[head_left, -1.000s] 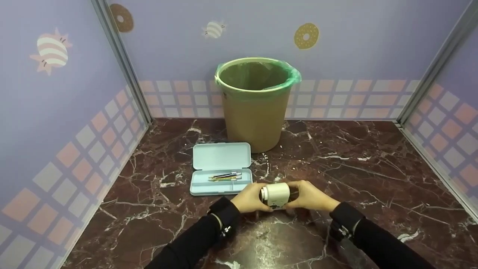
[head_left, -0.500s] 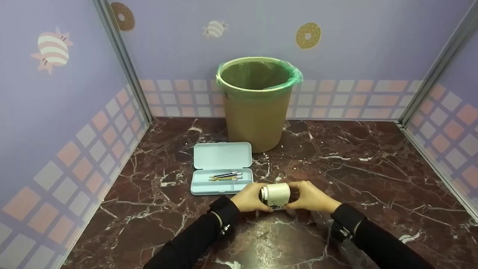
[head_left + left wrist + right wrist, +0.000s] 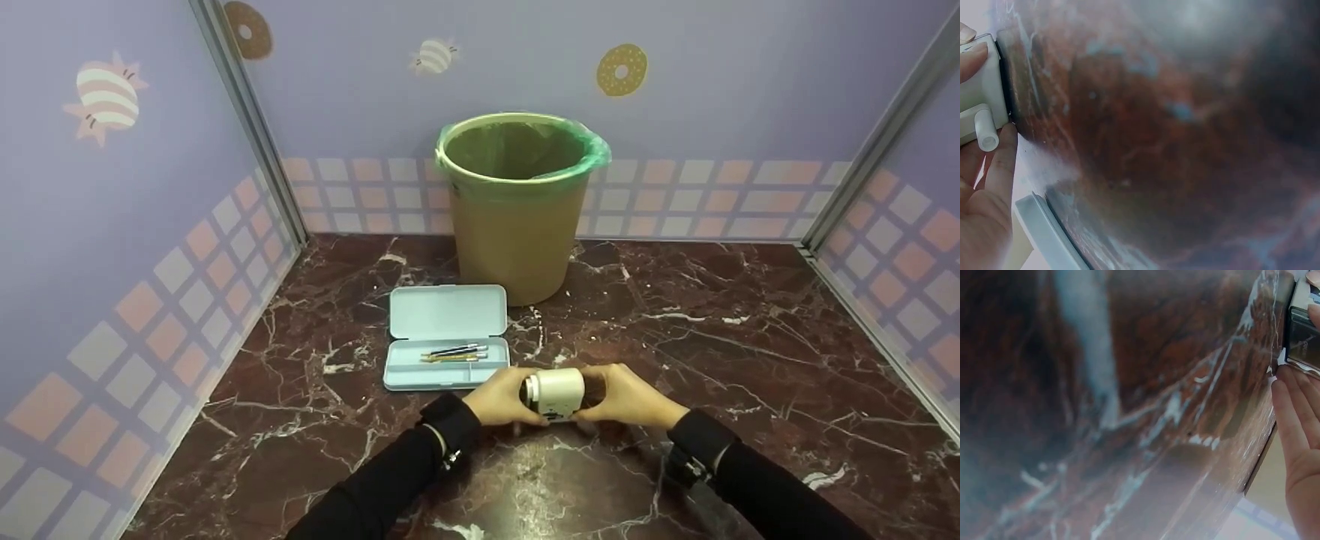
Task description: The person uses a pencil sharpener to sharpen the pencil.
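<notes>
A cream-white hand-crank pencil sharpener [image 3: 561, 390] lies between my two hands in the head view, near the middle of the table. My left hand [image 3: 501, 397] holds its left side, thumb in front and fingers behind. On that side the left wrist view shows the white crank knob [image 3: 986, 132]. From the right, my right hand [image 3: 628, 397] grips the other end, where a dark see-through drawer [image 3: 1304, 343] shows in the right wrist view. Both wrist views catch only part of the sharpener, and the far fingers are hidden in the head view.
Just behind my left hand lies an open light-blue pencil case [image 3: 448, 311], with several pencils [image 3: 456, 353] in its tray. A tan bin [image 3: 514, 232] with a green liner stands behind it at the back wall. Crumbs [image 3: 592, 322] dot the marbled table [image 3: 735, 360]. Walls enclose three sides.
</notes>
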Demonstrator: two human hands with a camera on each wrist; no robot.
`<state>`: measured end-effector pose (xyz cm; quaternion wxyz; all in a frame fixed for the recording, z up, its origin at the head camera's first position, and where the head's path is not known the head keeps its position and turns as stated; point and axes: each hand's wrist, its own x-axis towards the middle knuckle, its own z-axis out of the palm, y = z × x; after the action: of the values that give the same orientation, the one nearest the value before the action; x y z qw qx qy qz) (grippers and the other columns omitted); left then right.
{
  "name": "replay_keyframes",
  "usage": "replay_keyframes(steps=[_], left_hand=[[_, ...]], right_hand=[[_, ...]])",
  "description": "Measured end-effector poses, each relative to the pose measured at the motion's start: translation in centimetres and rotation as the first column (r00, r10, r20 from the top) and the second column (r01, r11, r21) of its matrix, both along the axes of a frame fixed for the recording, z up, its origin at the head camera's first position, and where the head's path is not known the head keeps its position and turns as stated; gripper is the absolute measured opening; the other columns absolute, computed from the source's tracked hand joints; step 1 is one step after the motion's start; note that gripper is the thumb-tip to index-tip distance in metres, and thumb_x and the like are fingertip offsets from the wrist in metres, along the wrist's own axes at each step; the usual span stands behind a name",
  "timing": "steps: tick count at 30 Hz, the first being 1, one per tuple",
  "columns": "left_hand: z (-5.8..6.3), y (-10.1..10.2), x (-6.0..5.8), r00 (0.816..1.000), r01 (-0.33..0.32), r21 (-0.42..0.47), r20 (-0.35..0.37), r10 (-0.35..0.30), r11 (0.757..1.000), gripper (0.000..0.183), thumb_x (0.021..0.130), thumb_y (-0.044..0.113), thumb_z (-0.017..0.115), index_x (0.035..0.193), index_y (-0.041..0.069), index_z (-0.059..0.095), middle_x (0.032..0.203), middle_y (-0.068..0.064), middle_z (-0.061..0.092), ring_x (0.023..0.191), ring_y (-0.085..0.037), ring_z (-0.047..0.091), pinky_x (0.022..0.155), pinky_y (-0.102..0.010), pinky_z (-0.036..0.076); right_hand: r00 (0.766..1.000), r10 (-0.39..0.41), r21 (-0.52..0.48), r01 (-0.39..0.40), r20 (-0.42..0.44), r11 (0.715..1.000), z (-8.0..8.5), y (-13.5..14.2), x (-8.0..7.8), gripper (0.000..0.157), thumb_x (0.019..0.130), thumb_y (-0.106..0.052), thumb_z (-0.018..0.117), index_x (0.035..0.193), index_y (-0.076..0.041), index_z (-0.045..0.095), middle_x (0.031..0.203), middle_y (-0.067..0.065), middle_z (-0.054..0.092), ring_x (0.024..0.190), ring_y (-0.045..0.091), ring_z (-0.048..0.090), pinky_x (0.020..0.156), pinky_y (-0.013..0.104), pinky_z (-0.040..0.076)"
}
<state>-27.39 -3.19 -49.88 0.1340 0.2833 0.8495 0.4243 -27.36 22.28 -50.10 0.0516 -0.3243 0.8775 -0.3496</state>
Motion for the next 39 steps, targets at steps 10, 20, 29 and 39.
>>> replay_keyframes(steps=[10,20,29,39], left_hand=[[-0.1,-0.1,-0.1,0.997,0.021,0.031,0.07,-0.023,0.999,0.062,0.072,0.005,0.09,0.129,0.002,0.065,0.104,-0.016,0.074,0.053,-0.005,0.058,0.05,-0.024,0.056],[-0.1,-0.4,-0.1,0.993,0.021,0.047,0.119,-0.027,0.999,0.062,0.073,0.003,0.089,0.13,0.001,0.064,0.103,-0.017,0.074,0.049,-0.008,0.058,0.046,-0.026,0.055],[-0.2,-0.3,-0.2,0.994,0.032,0.05,0.102,-0.037,0.998,0.061,0.072,0.003,0.088,0.128,0.001,0.065,0.105,-0.019,0.075,0.053,-0.006,0.059,0.047,-0.025,0.055],[0.1,-0.2,-0.1,1.0,0.017,0.004,0.01,-0.017,1.0,0.062,0.07,0.009,0.091,0.127,0.004,0.068,0.11,-0.012,0.077,0.087,-0.008,0.067,0.084,-0.019,0.056]], right_hand=[[0.996,-0.006,-0.061,0.012,0.094,0.998,0.1,0.1,0.3,0.053,0.077,-0.019,0.087,0.123,-0.002,0.069,0.113,0.01,0.079,0.102,0.019,0.076,0.091,0.03,0.061],[0.986,-0.096,-0.027,0.101,0.138,0.995,0.2,4.4,1.1,0.062,0.078,-0.018,0.087,0.128,0.01,0.063,0.121,0.025,0.073,0.11,0.038,0.073,0.096,0.042,0.059],[0.984,-0.117,-0.032,0.122,0.133,0.992,-0.1,5.5,1.4,0.062,0.08,-0.025,0.087,0.127,0.008,0.063,0.12,0.023,0.074,0.108,0.036,0.074,0.094,0.041,0.06],[0.969,-0.213,-0.115,0.228,0.127,0.967,0.9,6.3,1.1,0.06,0.085,-0.024,0.083,0.131,0.007,0.062,0.12,0.025,0.073,0.108,0.038,0.074,0.09,0.035,0.062]])
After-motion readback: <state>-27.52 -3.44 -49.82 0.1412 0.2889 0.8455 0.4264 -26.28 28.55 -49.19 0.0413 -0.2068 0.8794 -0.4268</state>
